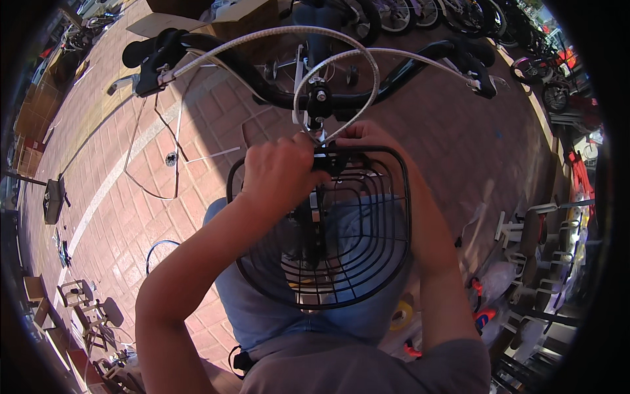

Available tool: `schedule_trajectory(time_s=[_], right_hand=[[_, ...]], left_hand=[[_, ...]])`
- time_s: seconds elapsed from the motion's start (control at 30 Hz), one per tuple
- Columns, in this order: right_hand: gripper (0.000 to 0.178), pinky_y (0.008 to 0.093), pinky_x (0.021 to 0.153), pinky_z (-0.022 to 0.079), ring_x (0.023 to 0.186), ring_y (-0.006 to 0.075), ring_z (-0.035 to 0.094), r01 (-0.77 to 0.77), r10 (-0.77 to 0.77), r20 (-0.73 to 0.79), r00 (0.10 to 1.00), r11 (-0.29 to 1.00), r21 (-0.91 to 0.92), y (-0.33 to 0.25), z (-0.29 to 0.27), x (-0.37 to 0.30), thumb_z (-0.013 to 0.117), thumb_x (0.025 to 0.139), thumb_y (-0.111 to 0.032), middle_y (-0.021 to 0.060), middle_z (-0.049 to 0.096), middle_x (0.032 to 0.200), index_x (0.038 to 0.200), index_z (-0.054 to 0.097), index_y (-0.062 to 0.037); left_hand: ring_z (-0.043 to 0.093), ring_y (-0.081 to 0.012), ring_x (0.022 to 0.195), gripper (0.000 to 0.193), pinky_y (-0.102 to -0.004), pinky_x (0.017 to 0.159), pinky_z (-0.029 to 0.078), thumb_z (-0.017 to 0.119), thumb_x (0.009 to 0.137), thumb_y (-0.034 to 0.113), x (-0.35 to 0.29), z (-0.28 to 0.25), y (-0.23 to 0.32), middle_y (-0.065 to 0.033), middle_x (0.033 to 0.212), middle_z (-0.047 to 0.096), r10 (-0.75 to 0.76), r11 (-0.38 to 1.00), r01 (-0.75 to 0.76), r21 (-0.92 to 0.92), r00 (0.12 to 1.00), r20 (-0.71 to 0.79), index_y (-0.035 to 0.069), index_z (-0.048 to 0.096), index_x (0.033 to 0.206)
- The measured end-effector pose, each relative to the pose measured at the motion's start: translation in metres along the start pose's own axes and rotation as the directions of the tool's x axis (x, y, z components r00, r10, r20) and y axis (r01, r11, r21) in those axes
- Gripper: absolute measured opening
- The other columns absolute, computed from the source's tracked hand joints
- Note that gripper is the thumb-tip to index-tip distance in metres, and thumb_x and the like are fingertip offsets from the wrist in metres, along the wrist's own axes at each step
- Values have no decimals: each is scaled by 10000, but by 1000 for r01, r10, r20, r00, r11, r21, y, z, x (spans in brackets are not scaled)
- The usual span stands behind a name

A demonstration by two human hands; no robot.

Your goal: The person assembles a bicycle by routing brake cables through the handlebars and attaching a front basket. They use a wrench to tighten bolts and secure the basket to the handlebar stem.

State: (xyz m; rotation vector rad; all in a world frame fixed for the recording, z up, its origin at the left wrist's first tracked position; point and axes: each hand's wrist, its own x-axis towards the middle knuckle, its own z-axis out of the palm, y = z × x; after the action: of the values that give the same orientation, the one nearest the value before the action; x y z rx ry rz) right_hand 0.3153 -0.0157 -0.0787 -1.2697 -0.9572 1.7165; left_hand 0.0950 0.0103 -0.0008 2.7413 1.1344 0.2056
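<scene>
A black wire basket (pixel 367 256) sits in front of me at the front of a bicycle, its open side facing up toward me. My left hand (pixel 279 164) is closed over the basket's far rim, the thumb pressing by a black bracket (pixel 333 161). Behind that rim my right hand (pixel 367 134) reaches round from the right, its fingers bent together close to the bike's stem. What those fingertips hold is hidden. Beyond my hands stretches the black handlebar (pixel 279 96), with a brake lever (pixel 125 83) at its left end. Pale brake cables (pixel 275 31) loop above the stem.
Cardboard boxes (pixel 243 20) stand at the far side, beside a row of bicycles (pixel 459 16). Frame parts and plastic wrap (pixel 497 279) lie on the right. A roll of yellow tape (pixel 401 315) is by my right leg. Loose straps (pixel 176 157) lie on the brick paving (pixel 164 223).
</scene>
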Motion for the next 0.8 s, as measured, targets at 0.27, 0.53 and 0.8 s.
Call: schedule_trajectory(time_s=[0.27,0.53,0.8], right_hand=[[173,174,571,454,703,42,572,102,-105,118,987,994,31,7,-1,-2,638,888,-186,-12,621,823,952,613,-28],[191,205,689,466,804,53,566,90,-74,79,994,972,-218,11,7,-4,616,908,-184,-1,607,875,979,596,-8],[159,220,686,472,797,65,571,138,-138,63,988,990,-2,8,12,-3,599,918,-156,21,612,871,983,574,-13]], left_hand=[[655,-321,635,426,-401,569,491,752,694,462,7,-11,-2,-136,655,639,12,1000,-11,-6,987,158,51,656,748],[654,-323,697,356,-408,601,499,737,730,409,19,-22,-10,-126,683,648,116,992,-129,14,931,347,67,672,808],[647,-312,724,384,-404,606,505,749,714,202,10,-26,-44,-115,843,639,419,898,-395,-197,903,100,51,591,1030]])
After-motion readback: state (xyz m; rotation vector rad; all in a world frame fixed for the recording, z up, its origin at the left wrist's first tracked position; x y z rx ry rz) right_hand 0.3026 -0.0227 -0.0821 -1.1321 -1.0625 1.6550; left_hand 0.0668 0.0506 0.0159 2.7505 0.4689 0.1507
